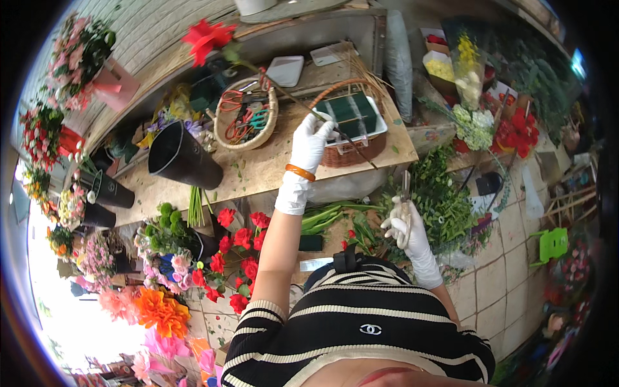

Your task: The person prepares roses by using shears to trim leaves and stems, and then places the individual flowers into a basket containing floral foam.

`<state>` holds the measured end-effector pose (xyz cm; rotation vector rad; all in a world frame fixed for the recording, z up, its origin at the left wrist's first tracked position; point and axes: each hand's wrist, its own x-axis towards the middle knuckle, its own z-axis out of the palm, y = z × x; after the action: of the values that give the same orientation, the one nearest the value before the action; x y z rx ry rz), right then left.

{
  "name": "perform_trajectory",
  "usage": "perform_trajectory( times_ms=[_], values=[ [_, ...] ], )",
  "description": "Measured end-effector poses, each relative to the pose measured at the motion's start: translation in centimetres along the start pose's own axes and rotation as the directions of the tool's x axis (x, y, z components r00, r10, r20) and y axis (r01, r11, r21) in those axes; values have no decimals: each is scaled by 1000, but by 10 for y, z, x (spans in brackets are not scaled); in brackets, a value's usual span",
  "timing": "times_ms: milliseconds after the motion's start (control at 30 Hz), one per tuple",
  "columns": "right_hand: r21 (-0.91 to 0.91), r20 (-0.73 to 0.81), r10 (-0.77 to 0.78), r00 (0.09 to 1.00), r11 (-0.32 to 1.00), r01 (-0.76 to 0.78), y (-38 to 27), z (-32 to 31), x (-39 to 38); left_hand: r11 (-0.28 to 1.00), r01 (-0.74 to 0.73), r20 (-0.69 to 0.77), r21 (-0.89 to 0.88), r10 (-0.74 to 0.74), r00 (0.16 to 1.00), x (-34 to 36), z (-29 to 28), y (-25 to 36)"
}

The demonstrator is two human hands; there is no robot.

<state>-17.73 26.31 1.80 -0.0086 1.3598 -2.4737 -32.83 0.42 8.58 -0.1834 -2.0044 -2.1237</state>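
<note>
My gloved left hand [308, 143] pinches the long stem of a red rose [209, 41]. The bloom points up and left, and the bare stem end slants down to the right. Right behind that hand is a wicker basket [340, 157] with a white tray and a dark green block [353, 109], which looks like floral foam. Lower and to the right, my gloved right hand [411, 233] is wrapped round a pair of pruning shears [405, 186], blades upward. The shears are apart from the stem.
On the wooden bench [258, 173] stand a basket of scissors and tools [246, 116] and a black bucket [184, 155]. Red roses [242, 240] stand below the bench. Leafy greenery [442, 200] heaps up at right. A green stool [551, 246] is on the tiled floor.
</note>
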Motion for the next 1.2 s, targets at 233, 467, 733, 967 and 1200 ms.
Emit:
perform_trajectory(
  times_ms=[233,467,733,967,1200],
  values=[
    [-222,185,18,983,975,24,-13,-21,-4,991,-19,-29,-133,15,999,-22,39,10],
    [-195,210,54,976,981,-12,-14,-40,11,972,85,-2,-220,-87,996,-50,75,-7],
    [-204,156,90,984,977,-58,-7,-60,8,948,160,80,-276,-144,986,-64,92,-28],
    [-109,39,58,998,993,-53,9,-70,-7,952,242,110,-188,-224,968,-79,105,-45],
    [-306,-53,-9,999,952,-8,16,-79,-18,892,331,174,-308,-289,941,-82,94,-64]
  ],
)
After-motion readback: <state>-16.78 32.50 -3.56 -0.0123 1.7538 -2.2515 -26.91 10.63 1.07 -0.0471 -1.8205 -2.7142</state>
